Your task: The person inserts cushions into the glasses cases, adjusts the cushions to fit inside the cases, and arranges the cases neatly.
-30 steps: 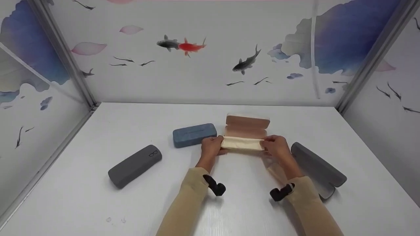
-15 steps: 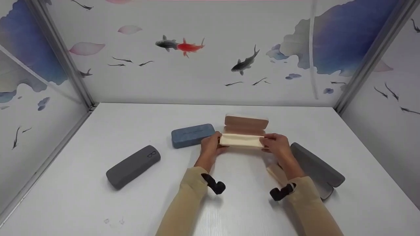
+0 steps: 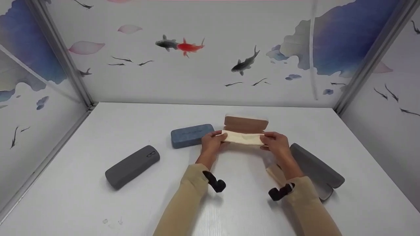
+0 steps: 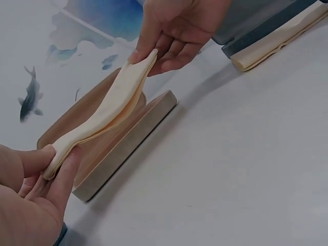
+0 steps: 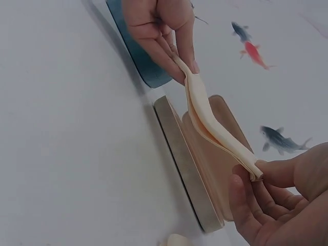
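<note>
While two hands (image 3: 212,143) (image 3: 277,143) pinch one cloth (image 3: 244,138) — four cases (image 3: 191,135) (image 3: 133,166) (image 3: 246,123) (image 3: 317,166) lie nearby.

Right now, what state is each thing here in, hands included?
Held cloth, folded, raised
Brown-lined case, open
Blue case, closed
Left gray case, closed
Right gray case, open
Other cloth, folded
Left hand, pinching the held cloth
Right hand, pinching the held cloth
</note>
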Motion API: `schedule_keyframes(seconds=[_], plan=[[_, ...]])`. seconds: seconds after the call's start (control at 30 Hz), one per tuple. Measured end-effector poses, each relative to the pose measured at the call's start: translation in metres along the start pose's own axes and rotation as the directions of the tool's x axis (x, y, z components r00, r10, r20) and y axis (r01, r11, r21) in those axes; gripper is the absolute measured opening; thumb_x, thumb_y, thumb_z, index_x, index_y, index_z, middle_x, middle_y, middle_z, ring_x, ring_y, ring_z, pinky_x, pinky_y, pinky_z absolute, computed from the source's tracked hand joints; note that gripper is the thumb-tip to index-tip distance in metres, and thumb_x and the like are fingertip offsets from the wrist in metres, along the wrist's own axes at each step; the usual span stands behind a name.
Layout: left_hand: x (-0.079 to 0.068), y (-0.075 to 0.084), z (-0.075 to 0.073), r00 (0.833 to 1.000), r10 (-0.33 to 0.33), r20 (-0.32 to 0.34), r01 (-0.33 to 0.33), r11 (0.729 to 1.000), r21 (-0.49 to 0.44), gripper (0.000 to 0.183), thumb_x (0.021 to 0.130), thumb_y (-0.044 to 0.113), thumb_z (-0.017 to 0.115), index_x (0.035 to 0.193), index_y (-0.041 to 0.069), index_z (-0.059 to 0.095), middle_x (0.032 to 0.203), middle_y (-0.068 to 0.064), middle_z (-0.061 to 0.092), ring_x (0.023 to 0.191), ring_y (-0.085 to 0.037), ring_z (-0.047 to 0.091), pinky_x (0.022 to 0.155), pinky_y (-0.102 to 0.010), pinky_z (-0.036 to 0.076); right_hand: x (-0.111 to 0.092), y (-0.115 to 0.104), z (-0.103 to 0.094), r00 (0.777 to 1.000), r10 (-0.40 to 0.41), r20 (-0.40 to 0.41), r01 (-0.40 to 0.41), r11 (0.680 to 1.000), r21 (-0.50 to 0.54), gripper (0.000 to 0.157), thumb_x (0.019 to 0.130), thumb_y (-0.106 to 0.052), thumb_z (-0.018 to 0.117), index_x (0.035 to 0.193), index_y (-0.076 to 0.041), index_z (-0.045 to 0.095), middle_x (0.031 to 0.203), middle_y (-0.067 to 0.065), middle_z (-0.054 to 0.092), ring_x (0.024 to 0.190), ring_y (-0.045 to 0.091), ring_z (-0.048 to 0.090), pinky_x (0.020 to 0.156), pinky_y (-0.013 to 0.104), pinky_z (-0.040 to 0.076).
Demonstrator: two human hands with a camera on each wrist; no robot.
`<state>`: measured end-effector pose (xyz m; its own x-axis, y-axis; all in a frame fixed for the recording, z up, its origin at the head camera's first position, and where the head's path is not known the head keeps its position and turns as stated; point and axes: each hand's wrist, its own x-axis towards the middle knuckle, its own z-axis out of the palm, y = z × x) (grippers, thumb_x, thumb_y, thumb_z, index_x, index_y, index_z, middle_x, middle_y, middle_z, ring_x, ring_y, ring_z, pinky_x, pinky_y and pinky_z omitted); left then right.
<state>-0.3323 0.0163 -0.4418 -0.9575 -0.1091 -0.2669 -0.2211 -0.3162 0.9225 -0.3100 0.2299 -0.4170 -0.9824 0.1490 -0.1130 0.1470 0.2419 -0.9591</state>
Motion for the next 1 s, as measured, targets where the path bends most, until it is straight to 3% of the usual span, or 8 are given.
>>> schedule_keyframes(seconds=[0.33, 0.6, 0.7, 0.87, 1.0], plan=[[0.005, 0.016, 0.004, 0.996, 0.082, -0.029, -0.077, 0.986, 0.151, 0.025, 0.09, 0.002, 0.07, 0.115, -0.003, 0.07, 0.108, -0.02, 0.072, 0.077, -0.013, 0.068, 0.084, -0.036, 0.061, 0.011, -0.008, -0.006, 1.0, -0.013, 0.001, 0.013, 0.999, -0.041, 0.041, 0.102, -0.014, 0.057, 0.136, 0.009, 0.052, 0.113, 0.01, 0.061, 0.084, 0.003, 0.06, 0.081, 0.021, 0.059], [0.013, 0.024, 0.009, 0.99, 0.138, 0.01, -0.138, 0.974, 0.182, 0.024, 0.091, -0.004, 0.065, 0.115, -0.005, 0.07, 0.106, -0.018, 0.071, 0.073, -0.012, 0.066, 0.077, -0.031, 0.061, 0.029, -0.016, -0.008, 0.997, 0.075, 0.01, -0.073, 0.986, -0.152, 0.041, 0.101, -0.016, 0.056, 0.136, 0.006, 0.054, 0.122, 0.014, 0.058, 0.093, 0.011, 0.06, 0.08, 0.02, 0.057], [0.016, 0.026, 0.011, 0.981, 0.195, 0.006, -0.19, 0.951, 0.245, 0.024, 0.09, -0.006, 0.064, 0.112, -0.005, 0.072, 0.105, -0.02, 0.073, 0.073, -0.011, 0.065, 0.071, -0.027, 0.06, 0.034, -0.017, -0.008, 0.995, 0.098, 0.002, -0.096, 0.977, -0.19, 0.041, 0.1, -0.015, 0.056, 0.135, 0.006, 0.055, 0.12, 0.014, 0.059, 0.092, 0.012, 0.06, 0.081, 0.021, 0.057], [0.02, 0.025, 0.014, 0.961, 0.275, -0.035, -0.239, 0.886, 0.397, 0.022, 0.087, -0.007, 0.065, 0.105, -0.003, 0.076, 0.098, -0.019, 0.076, 0.071, -0.012, 0.067, 0.06, -0.02, 0.054, 0.037, -0.016, -0.005, 0.996, 0.091, -0.007, -0.091, 0.976, -0.198, 0.04, 0.097, -0.012, 0.056, 0.132, 0.008, 0.055, 0.114, 0.013, 0.06, 0.086, 0.011, 0.06, 0.081, 0.025, 0.059], [0.021, 0.021, 0.017, 0.953, 0.3, -0.027, -0.265, 0.876, 0.404, 0.021, 0.087, -0.009, 0.063, 0.104, -0.005, 0.074, 0.097, -0.021, 0.076, 0.071, -0.017, 0.07, 0.059, -0.021, 0.056, 0.037, -0.013, -0.002, 0.996, 0.056, -0.063, -0.067, 0.981, -0.184, 0.036, 0.096, -0.01, 0.059, 0.126, 0.008, 0.058, 0.109, 0.013, 0.062, 0.08, 0.01, 0.06, 0.075, 0.023, 0.059]])
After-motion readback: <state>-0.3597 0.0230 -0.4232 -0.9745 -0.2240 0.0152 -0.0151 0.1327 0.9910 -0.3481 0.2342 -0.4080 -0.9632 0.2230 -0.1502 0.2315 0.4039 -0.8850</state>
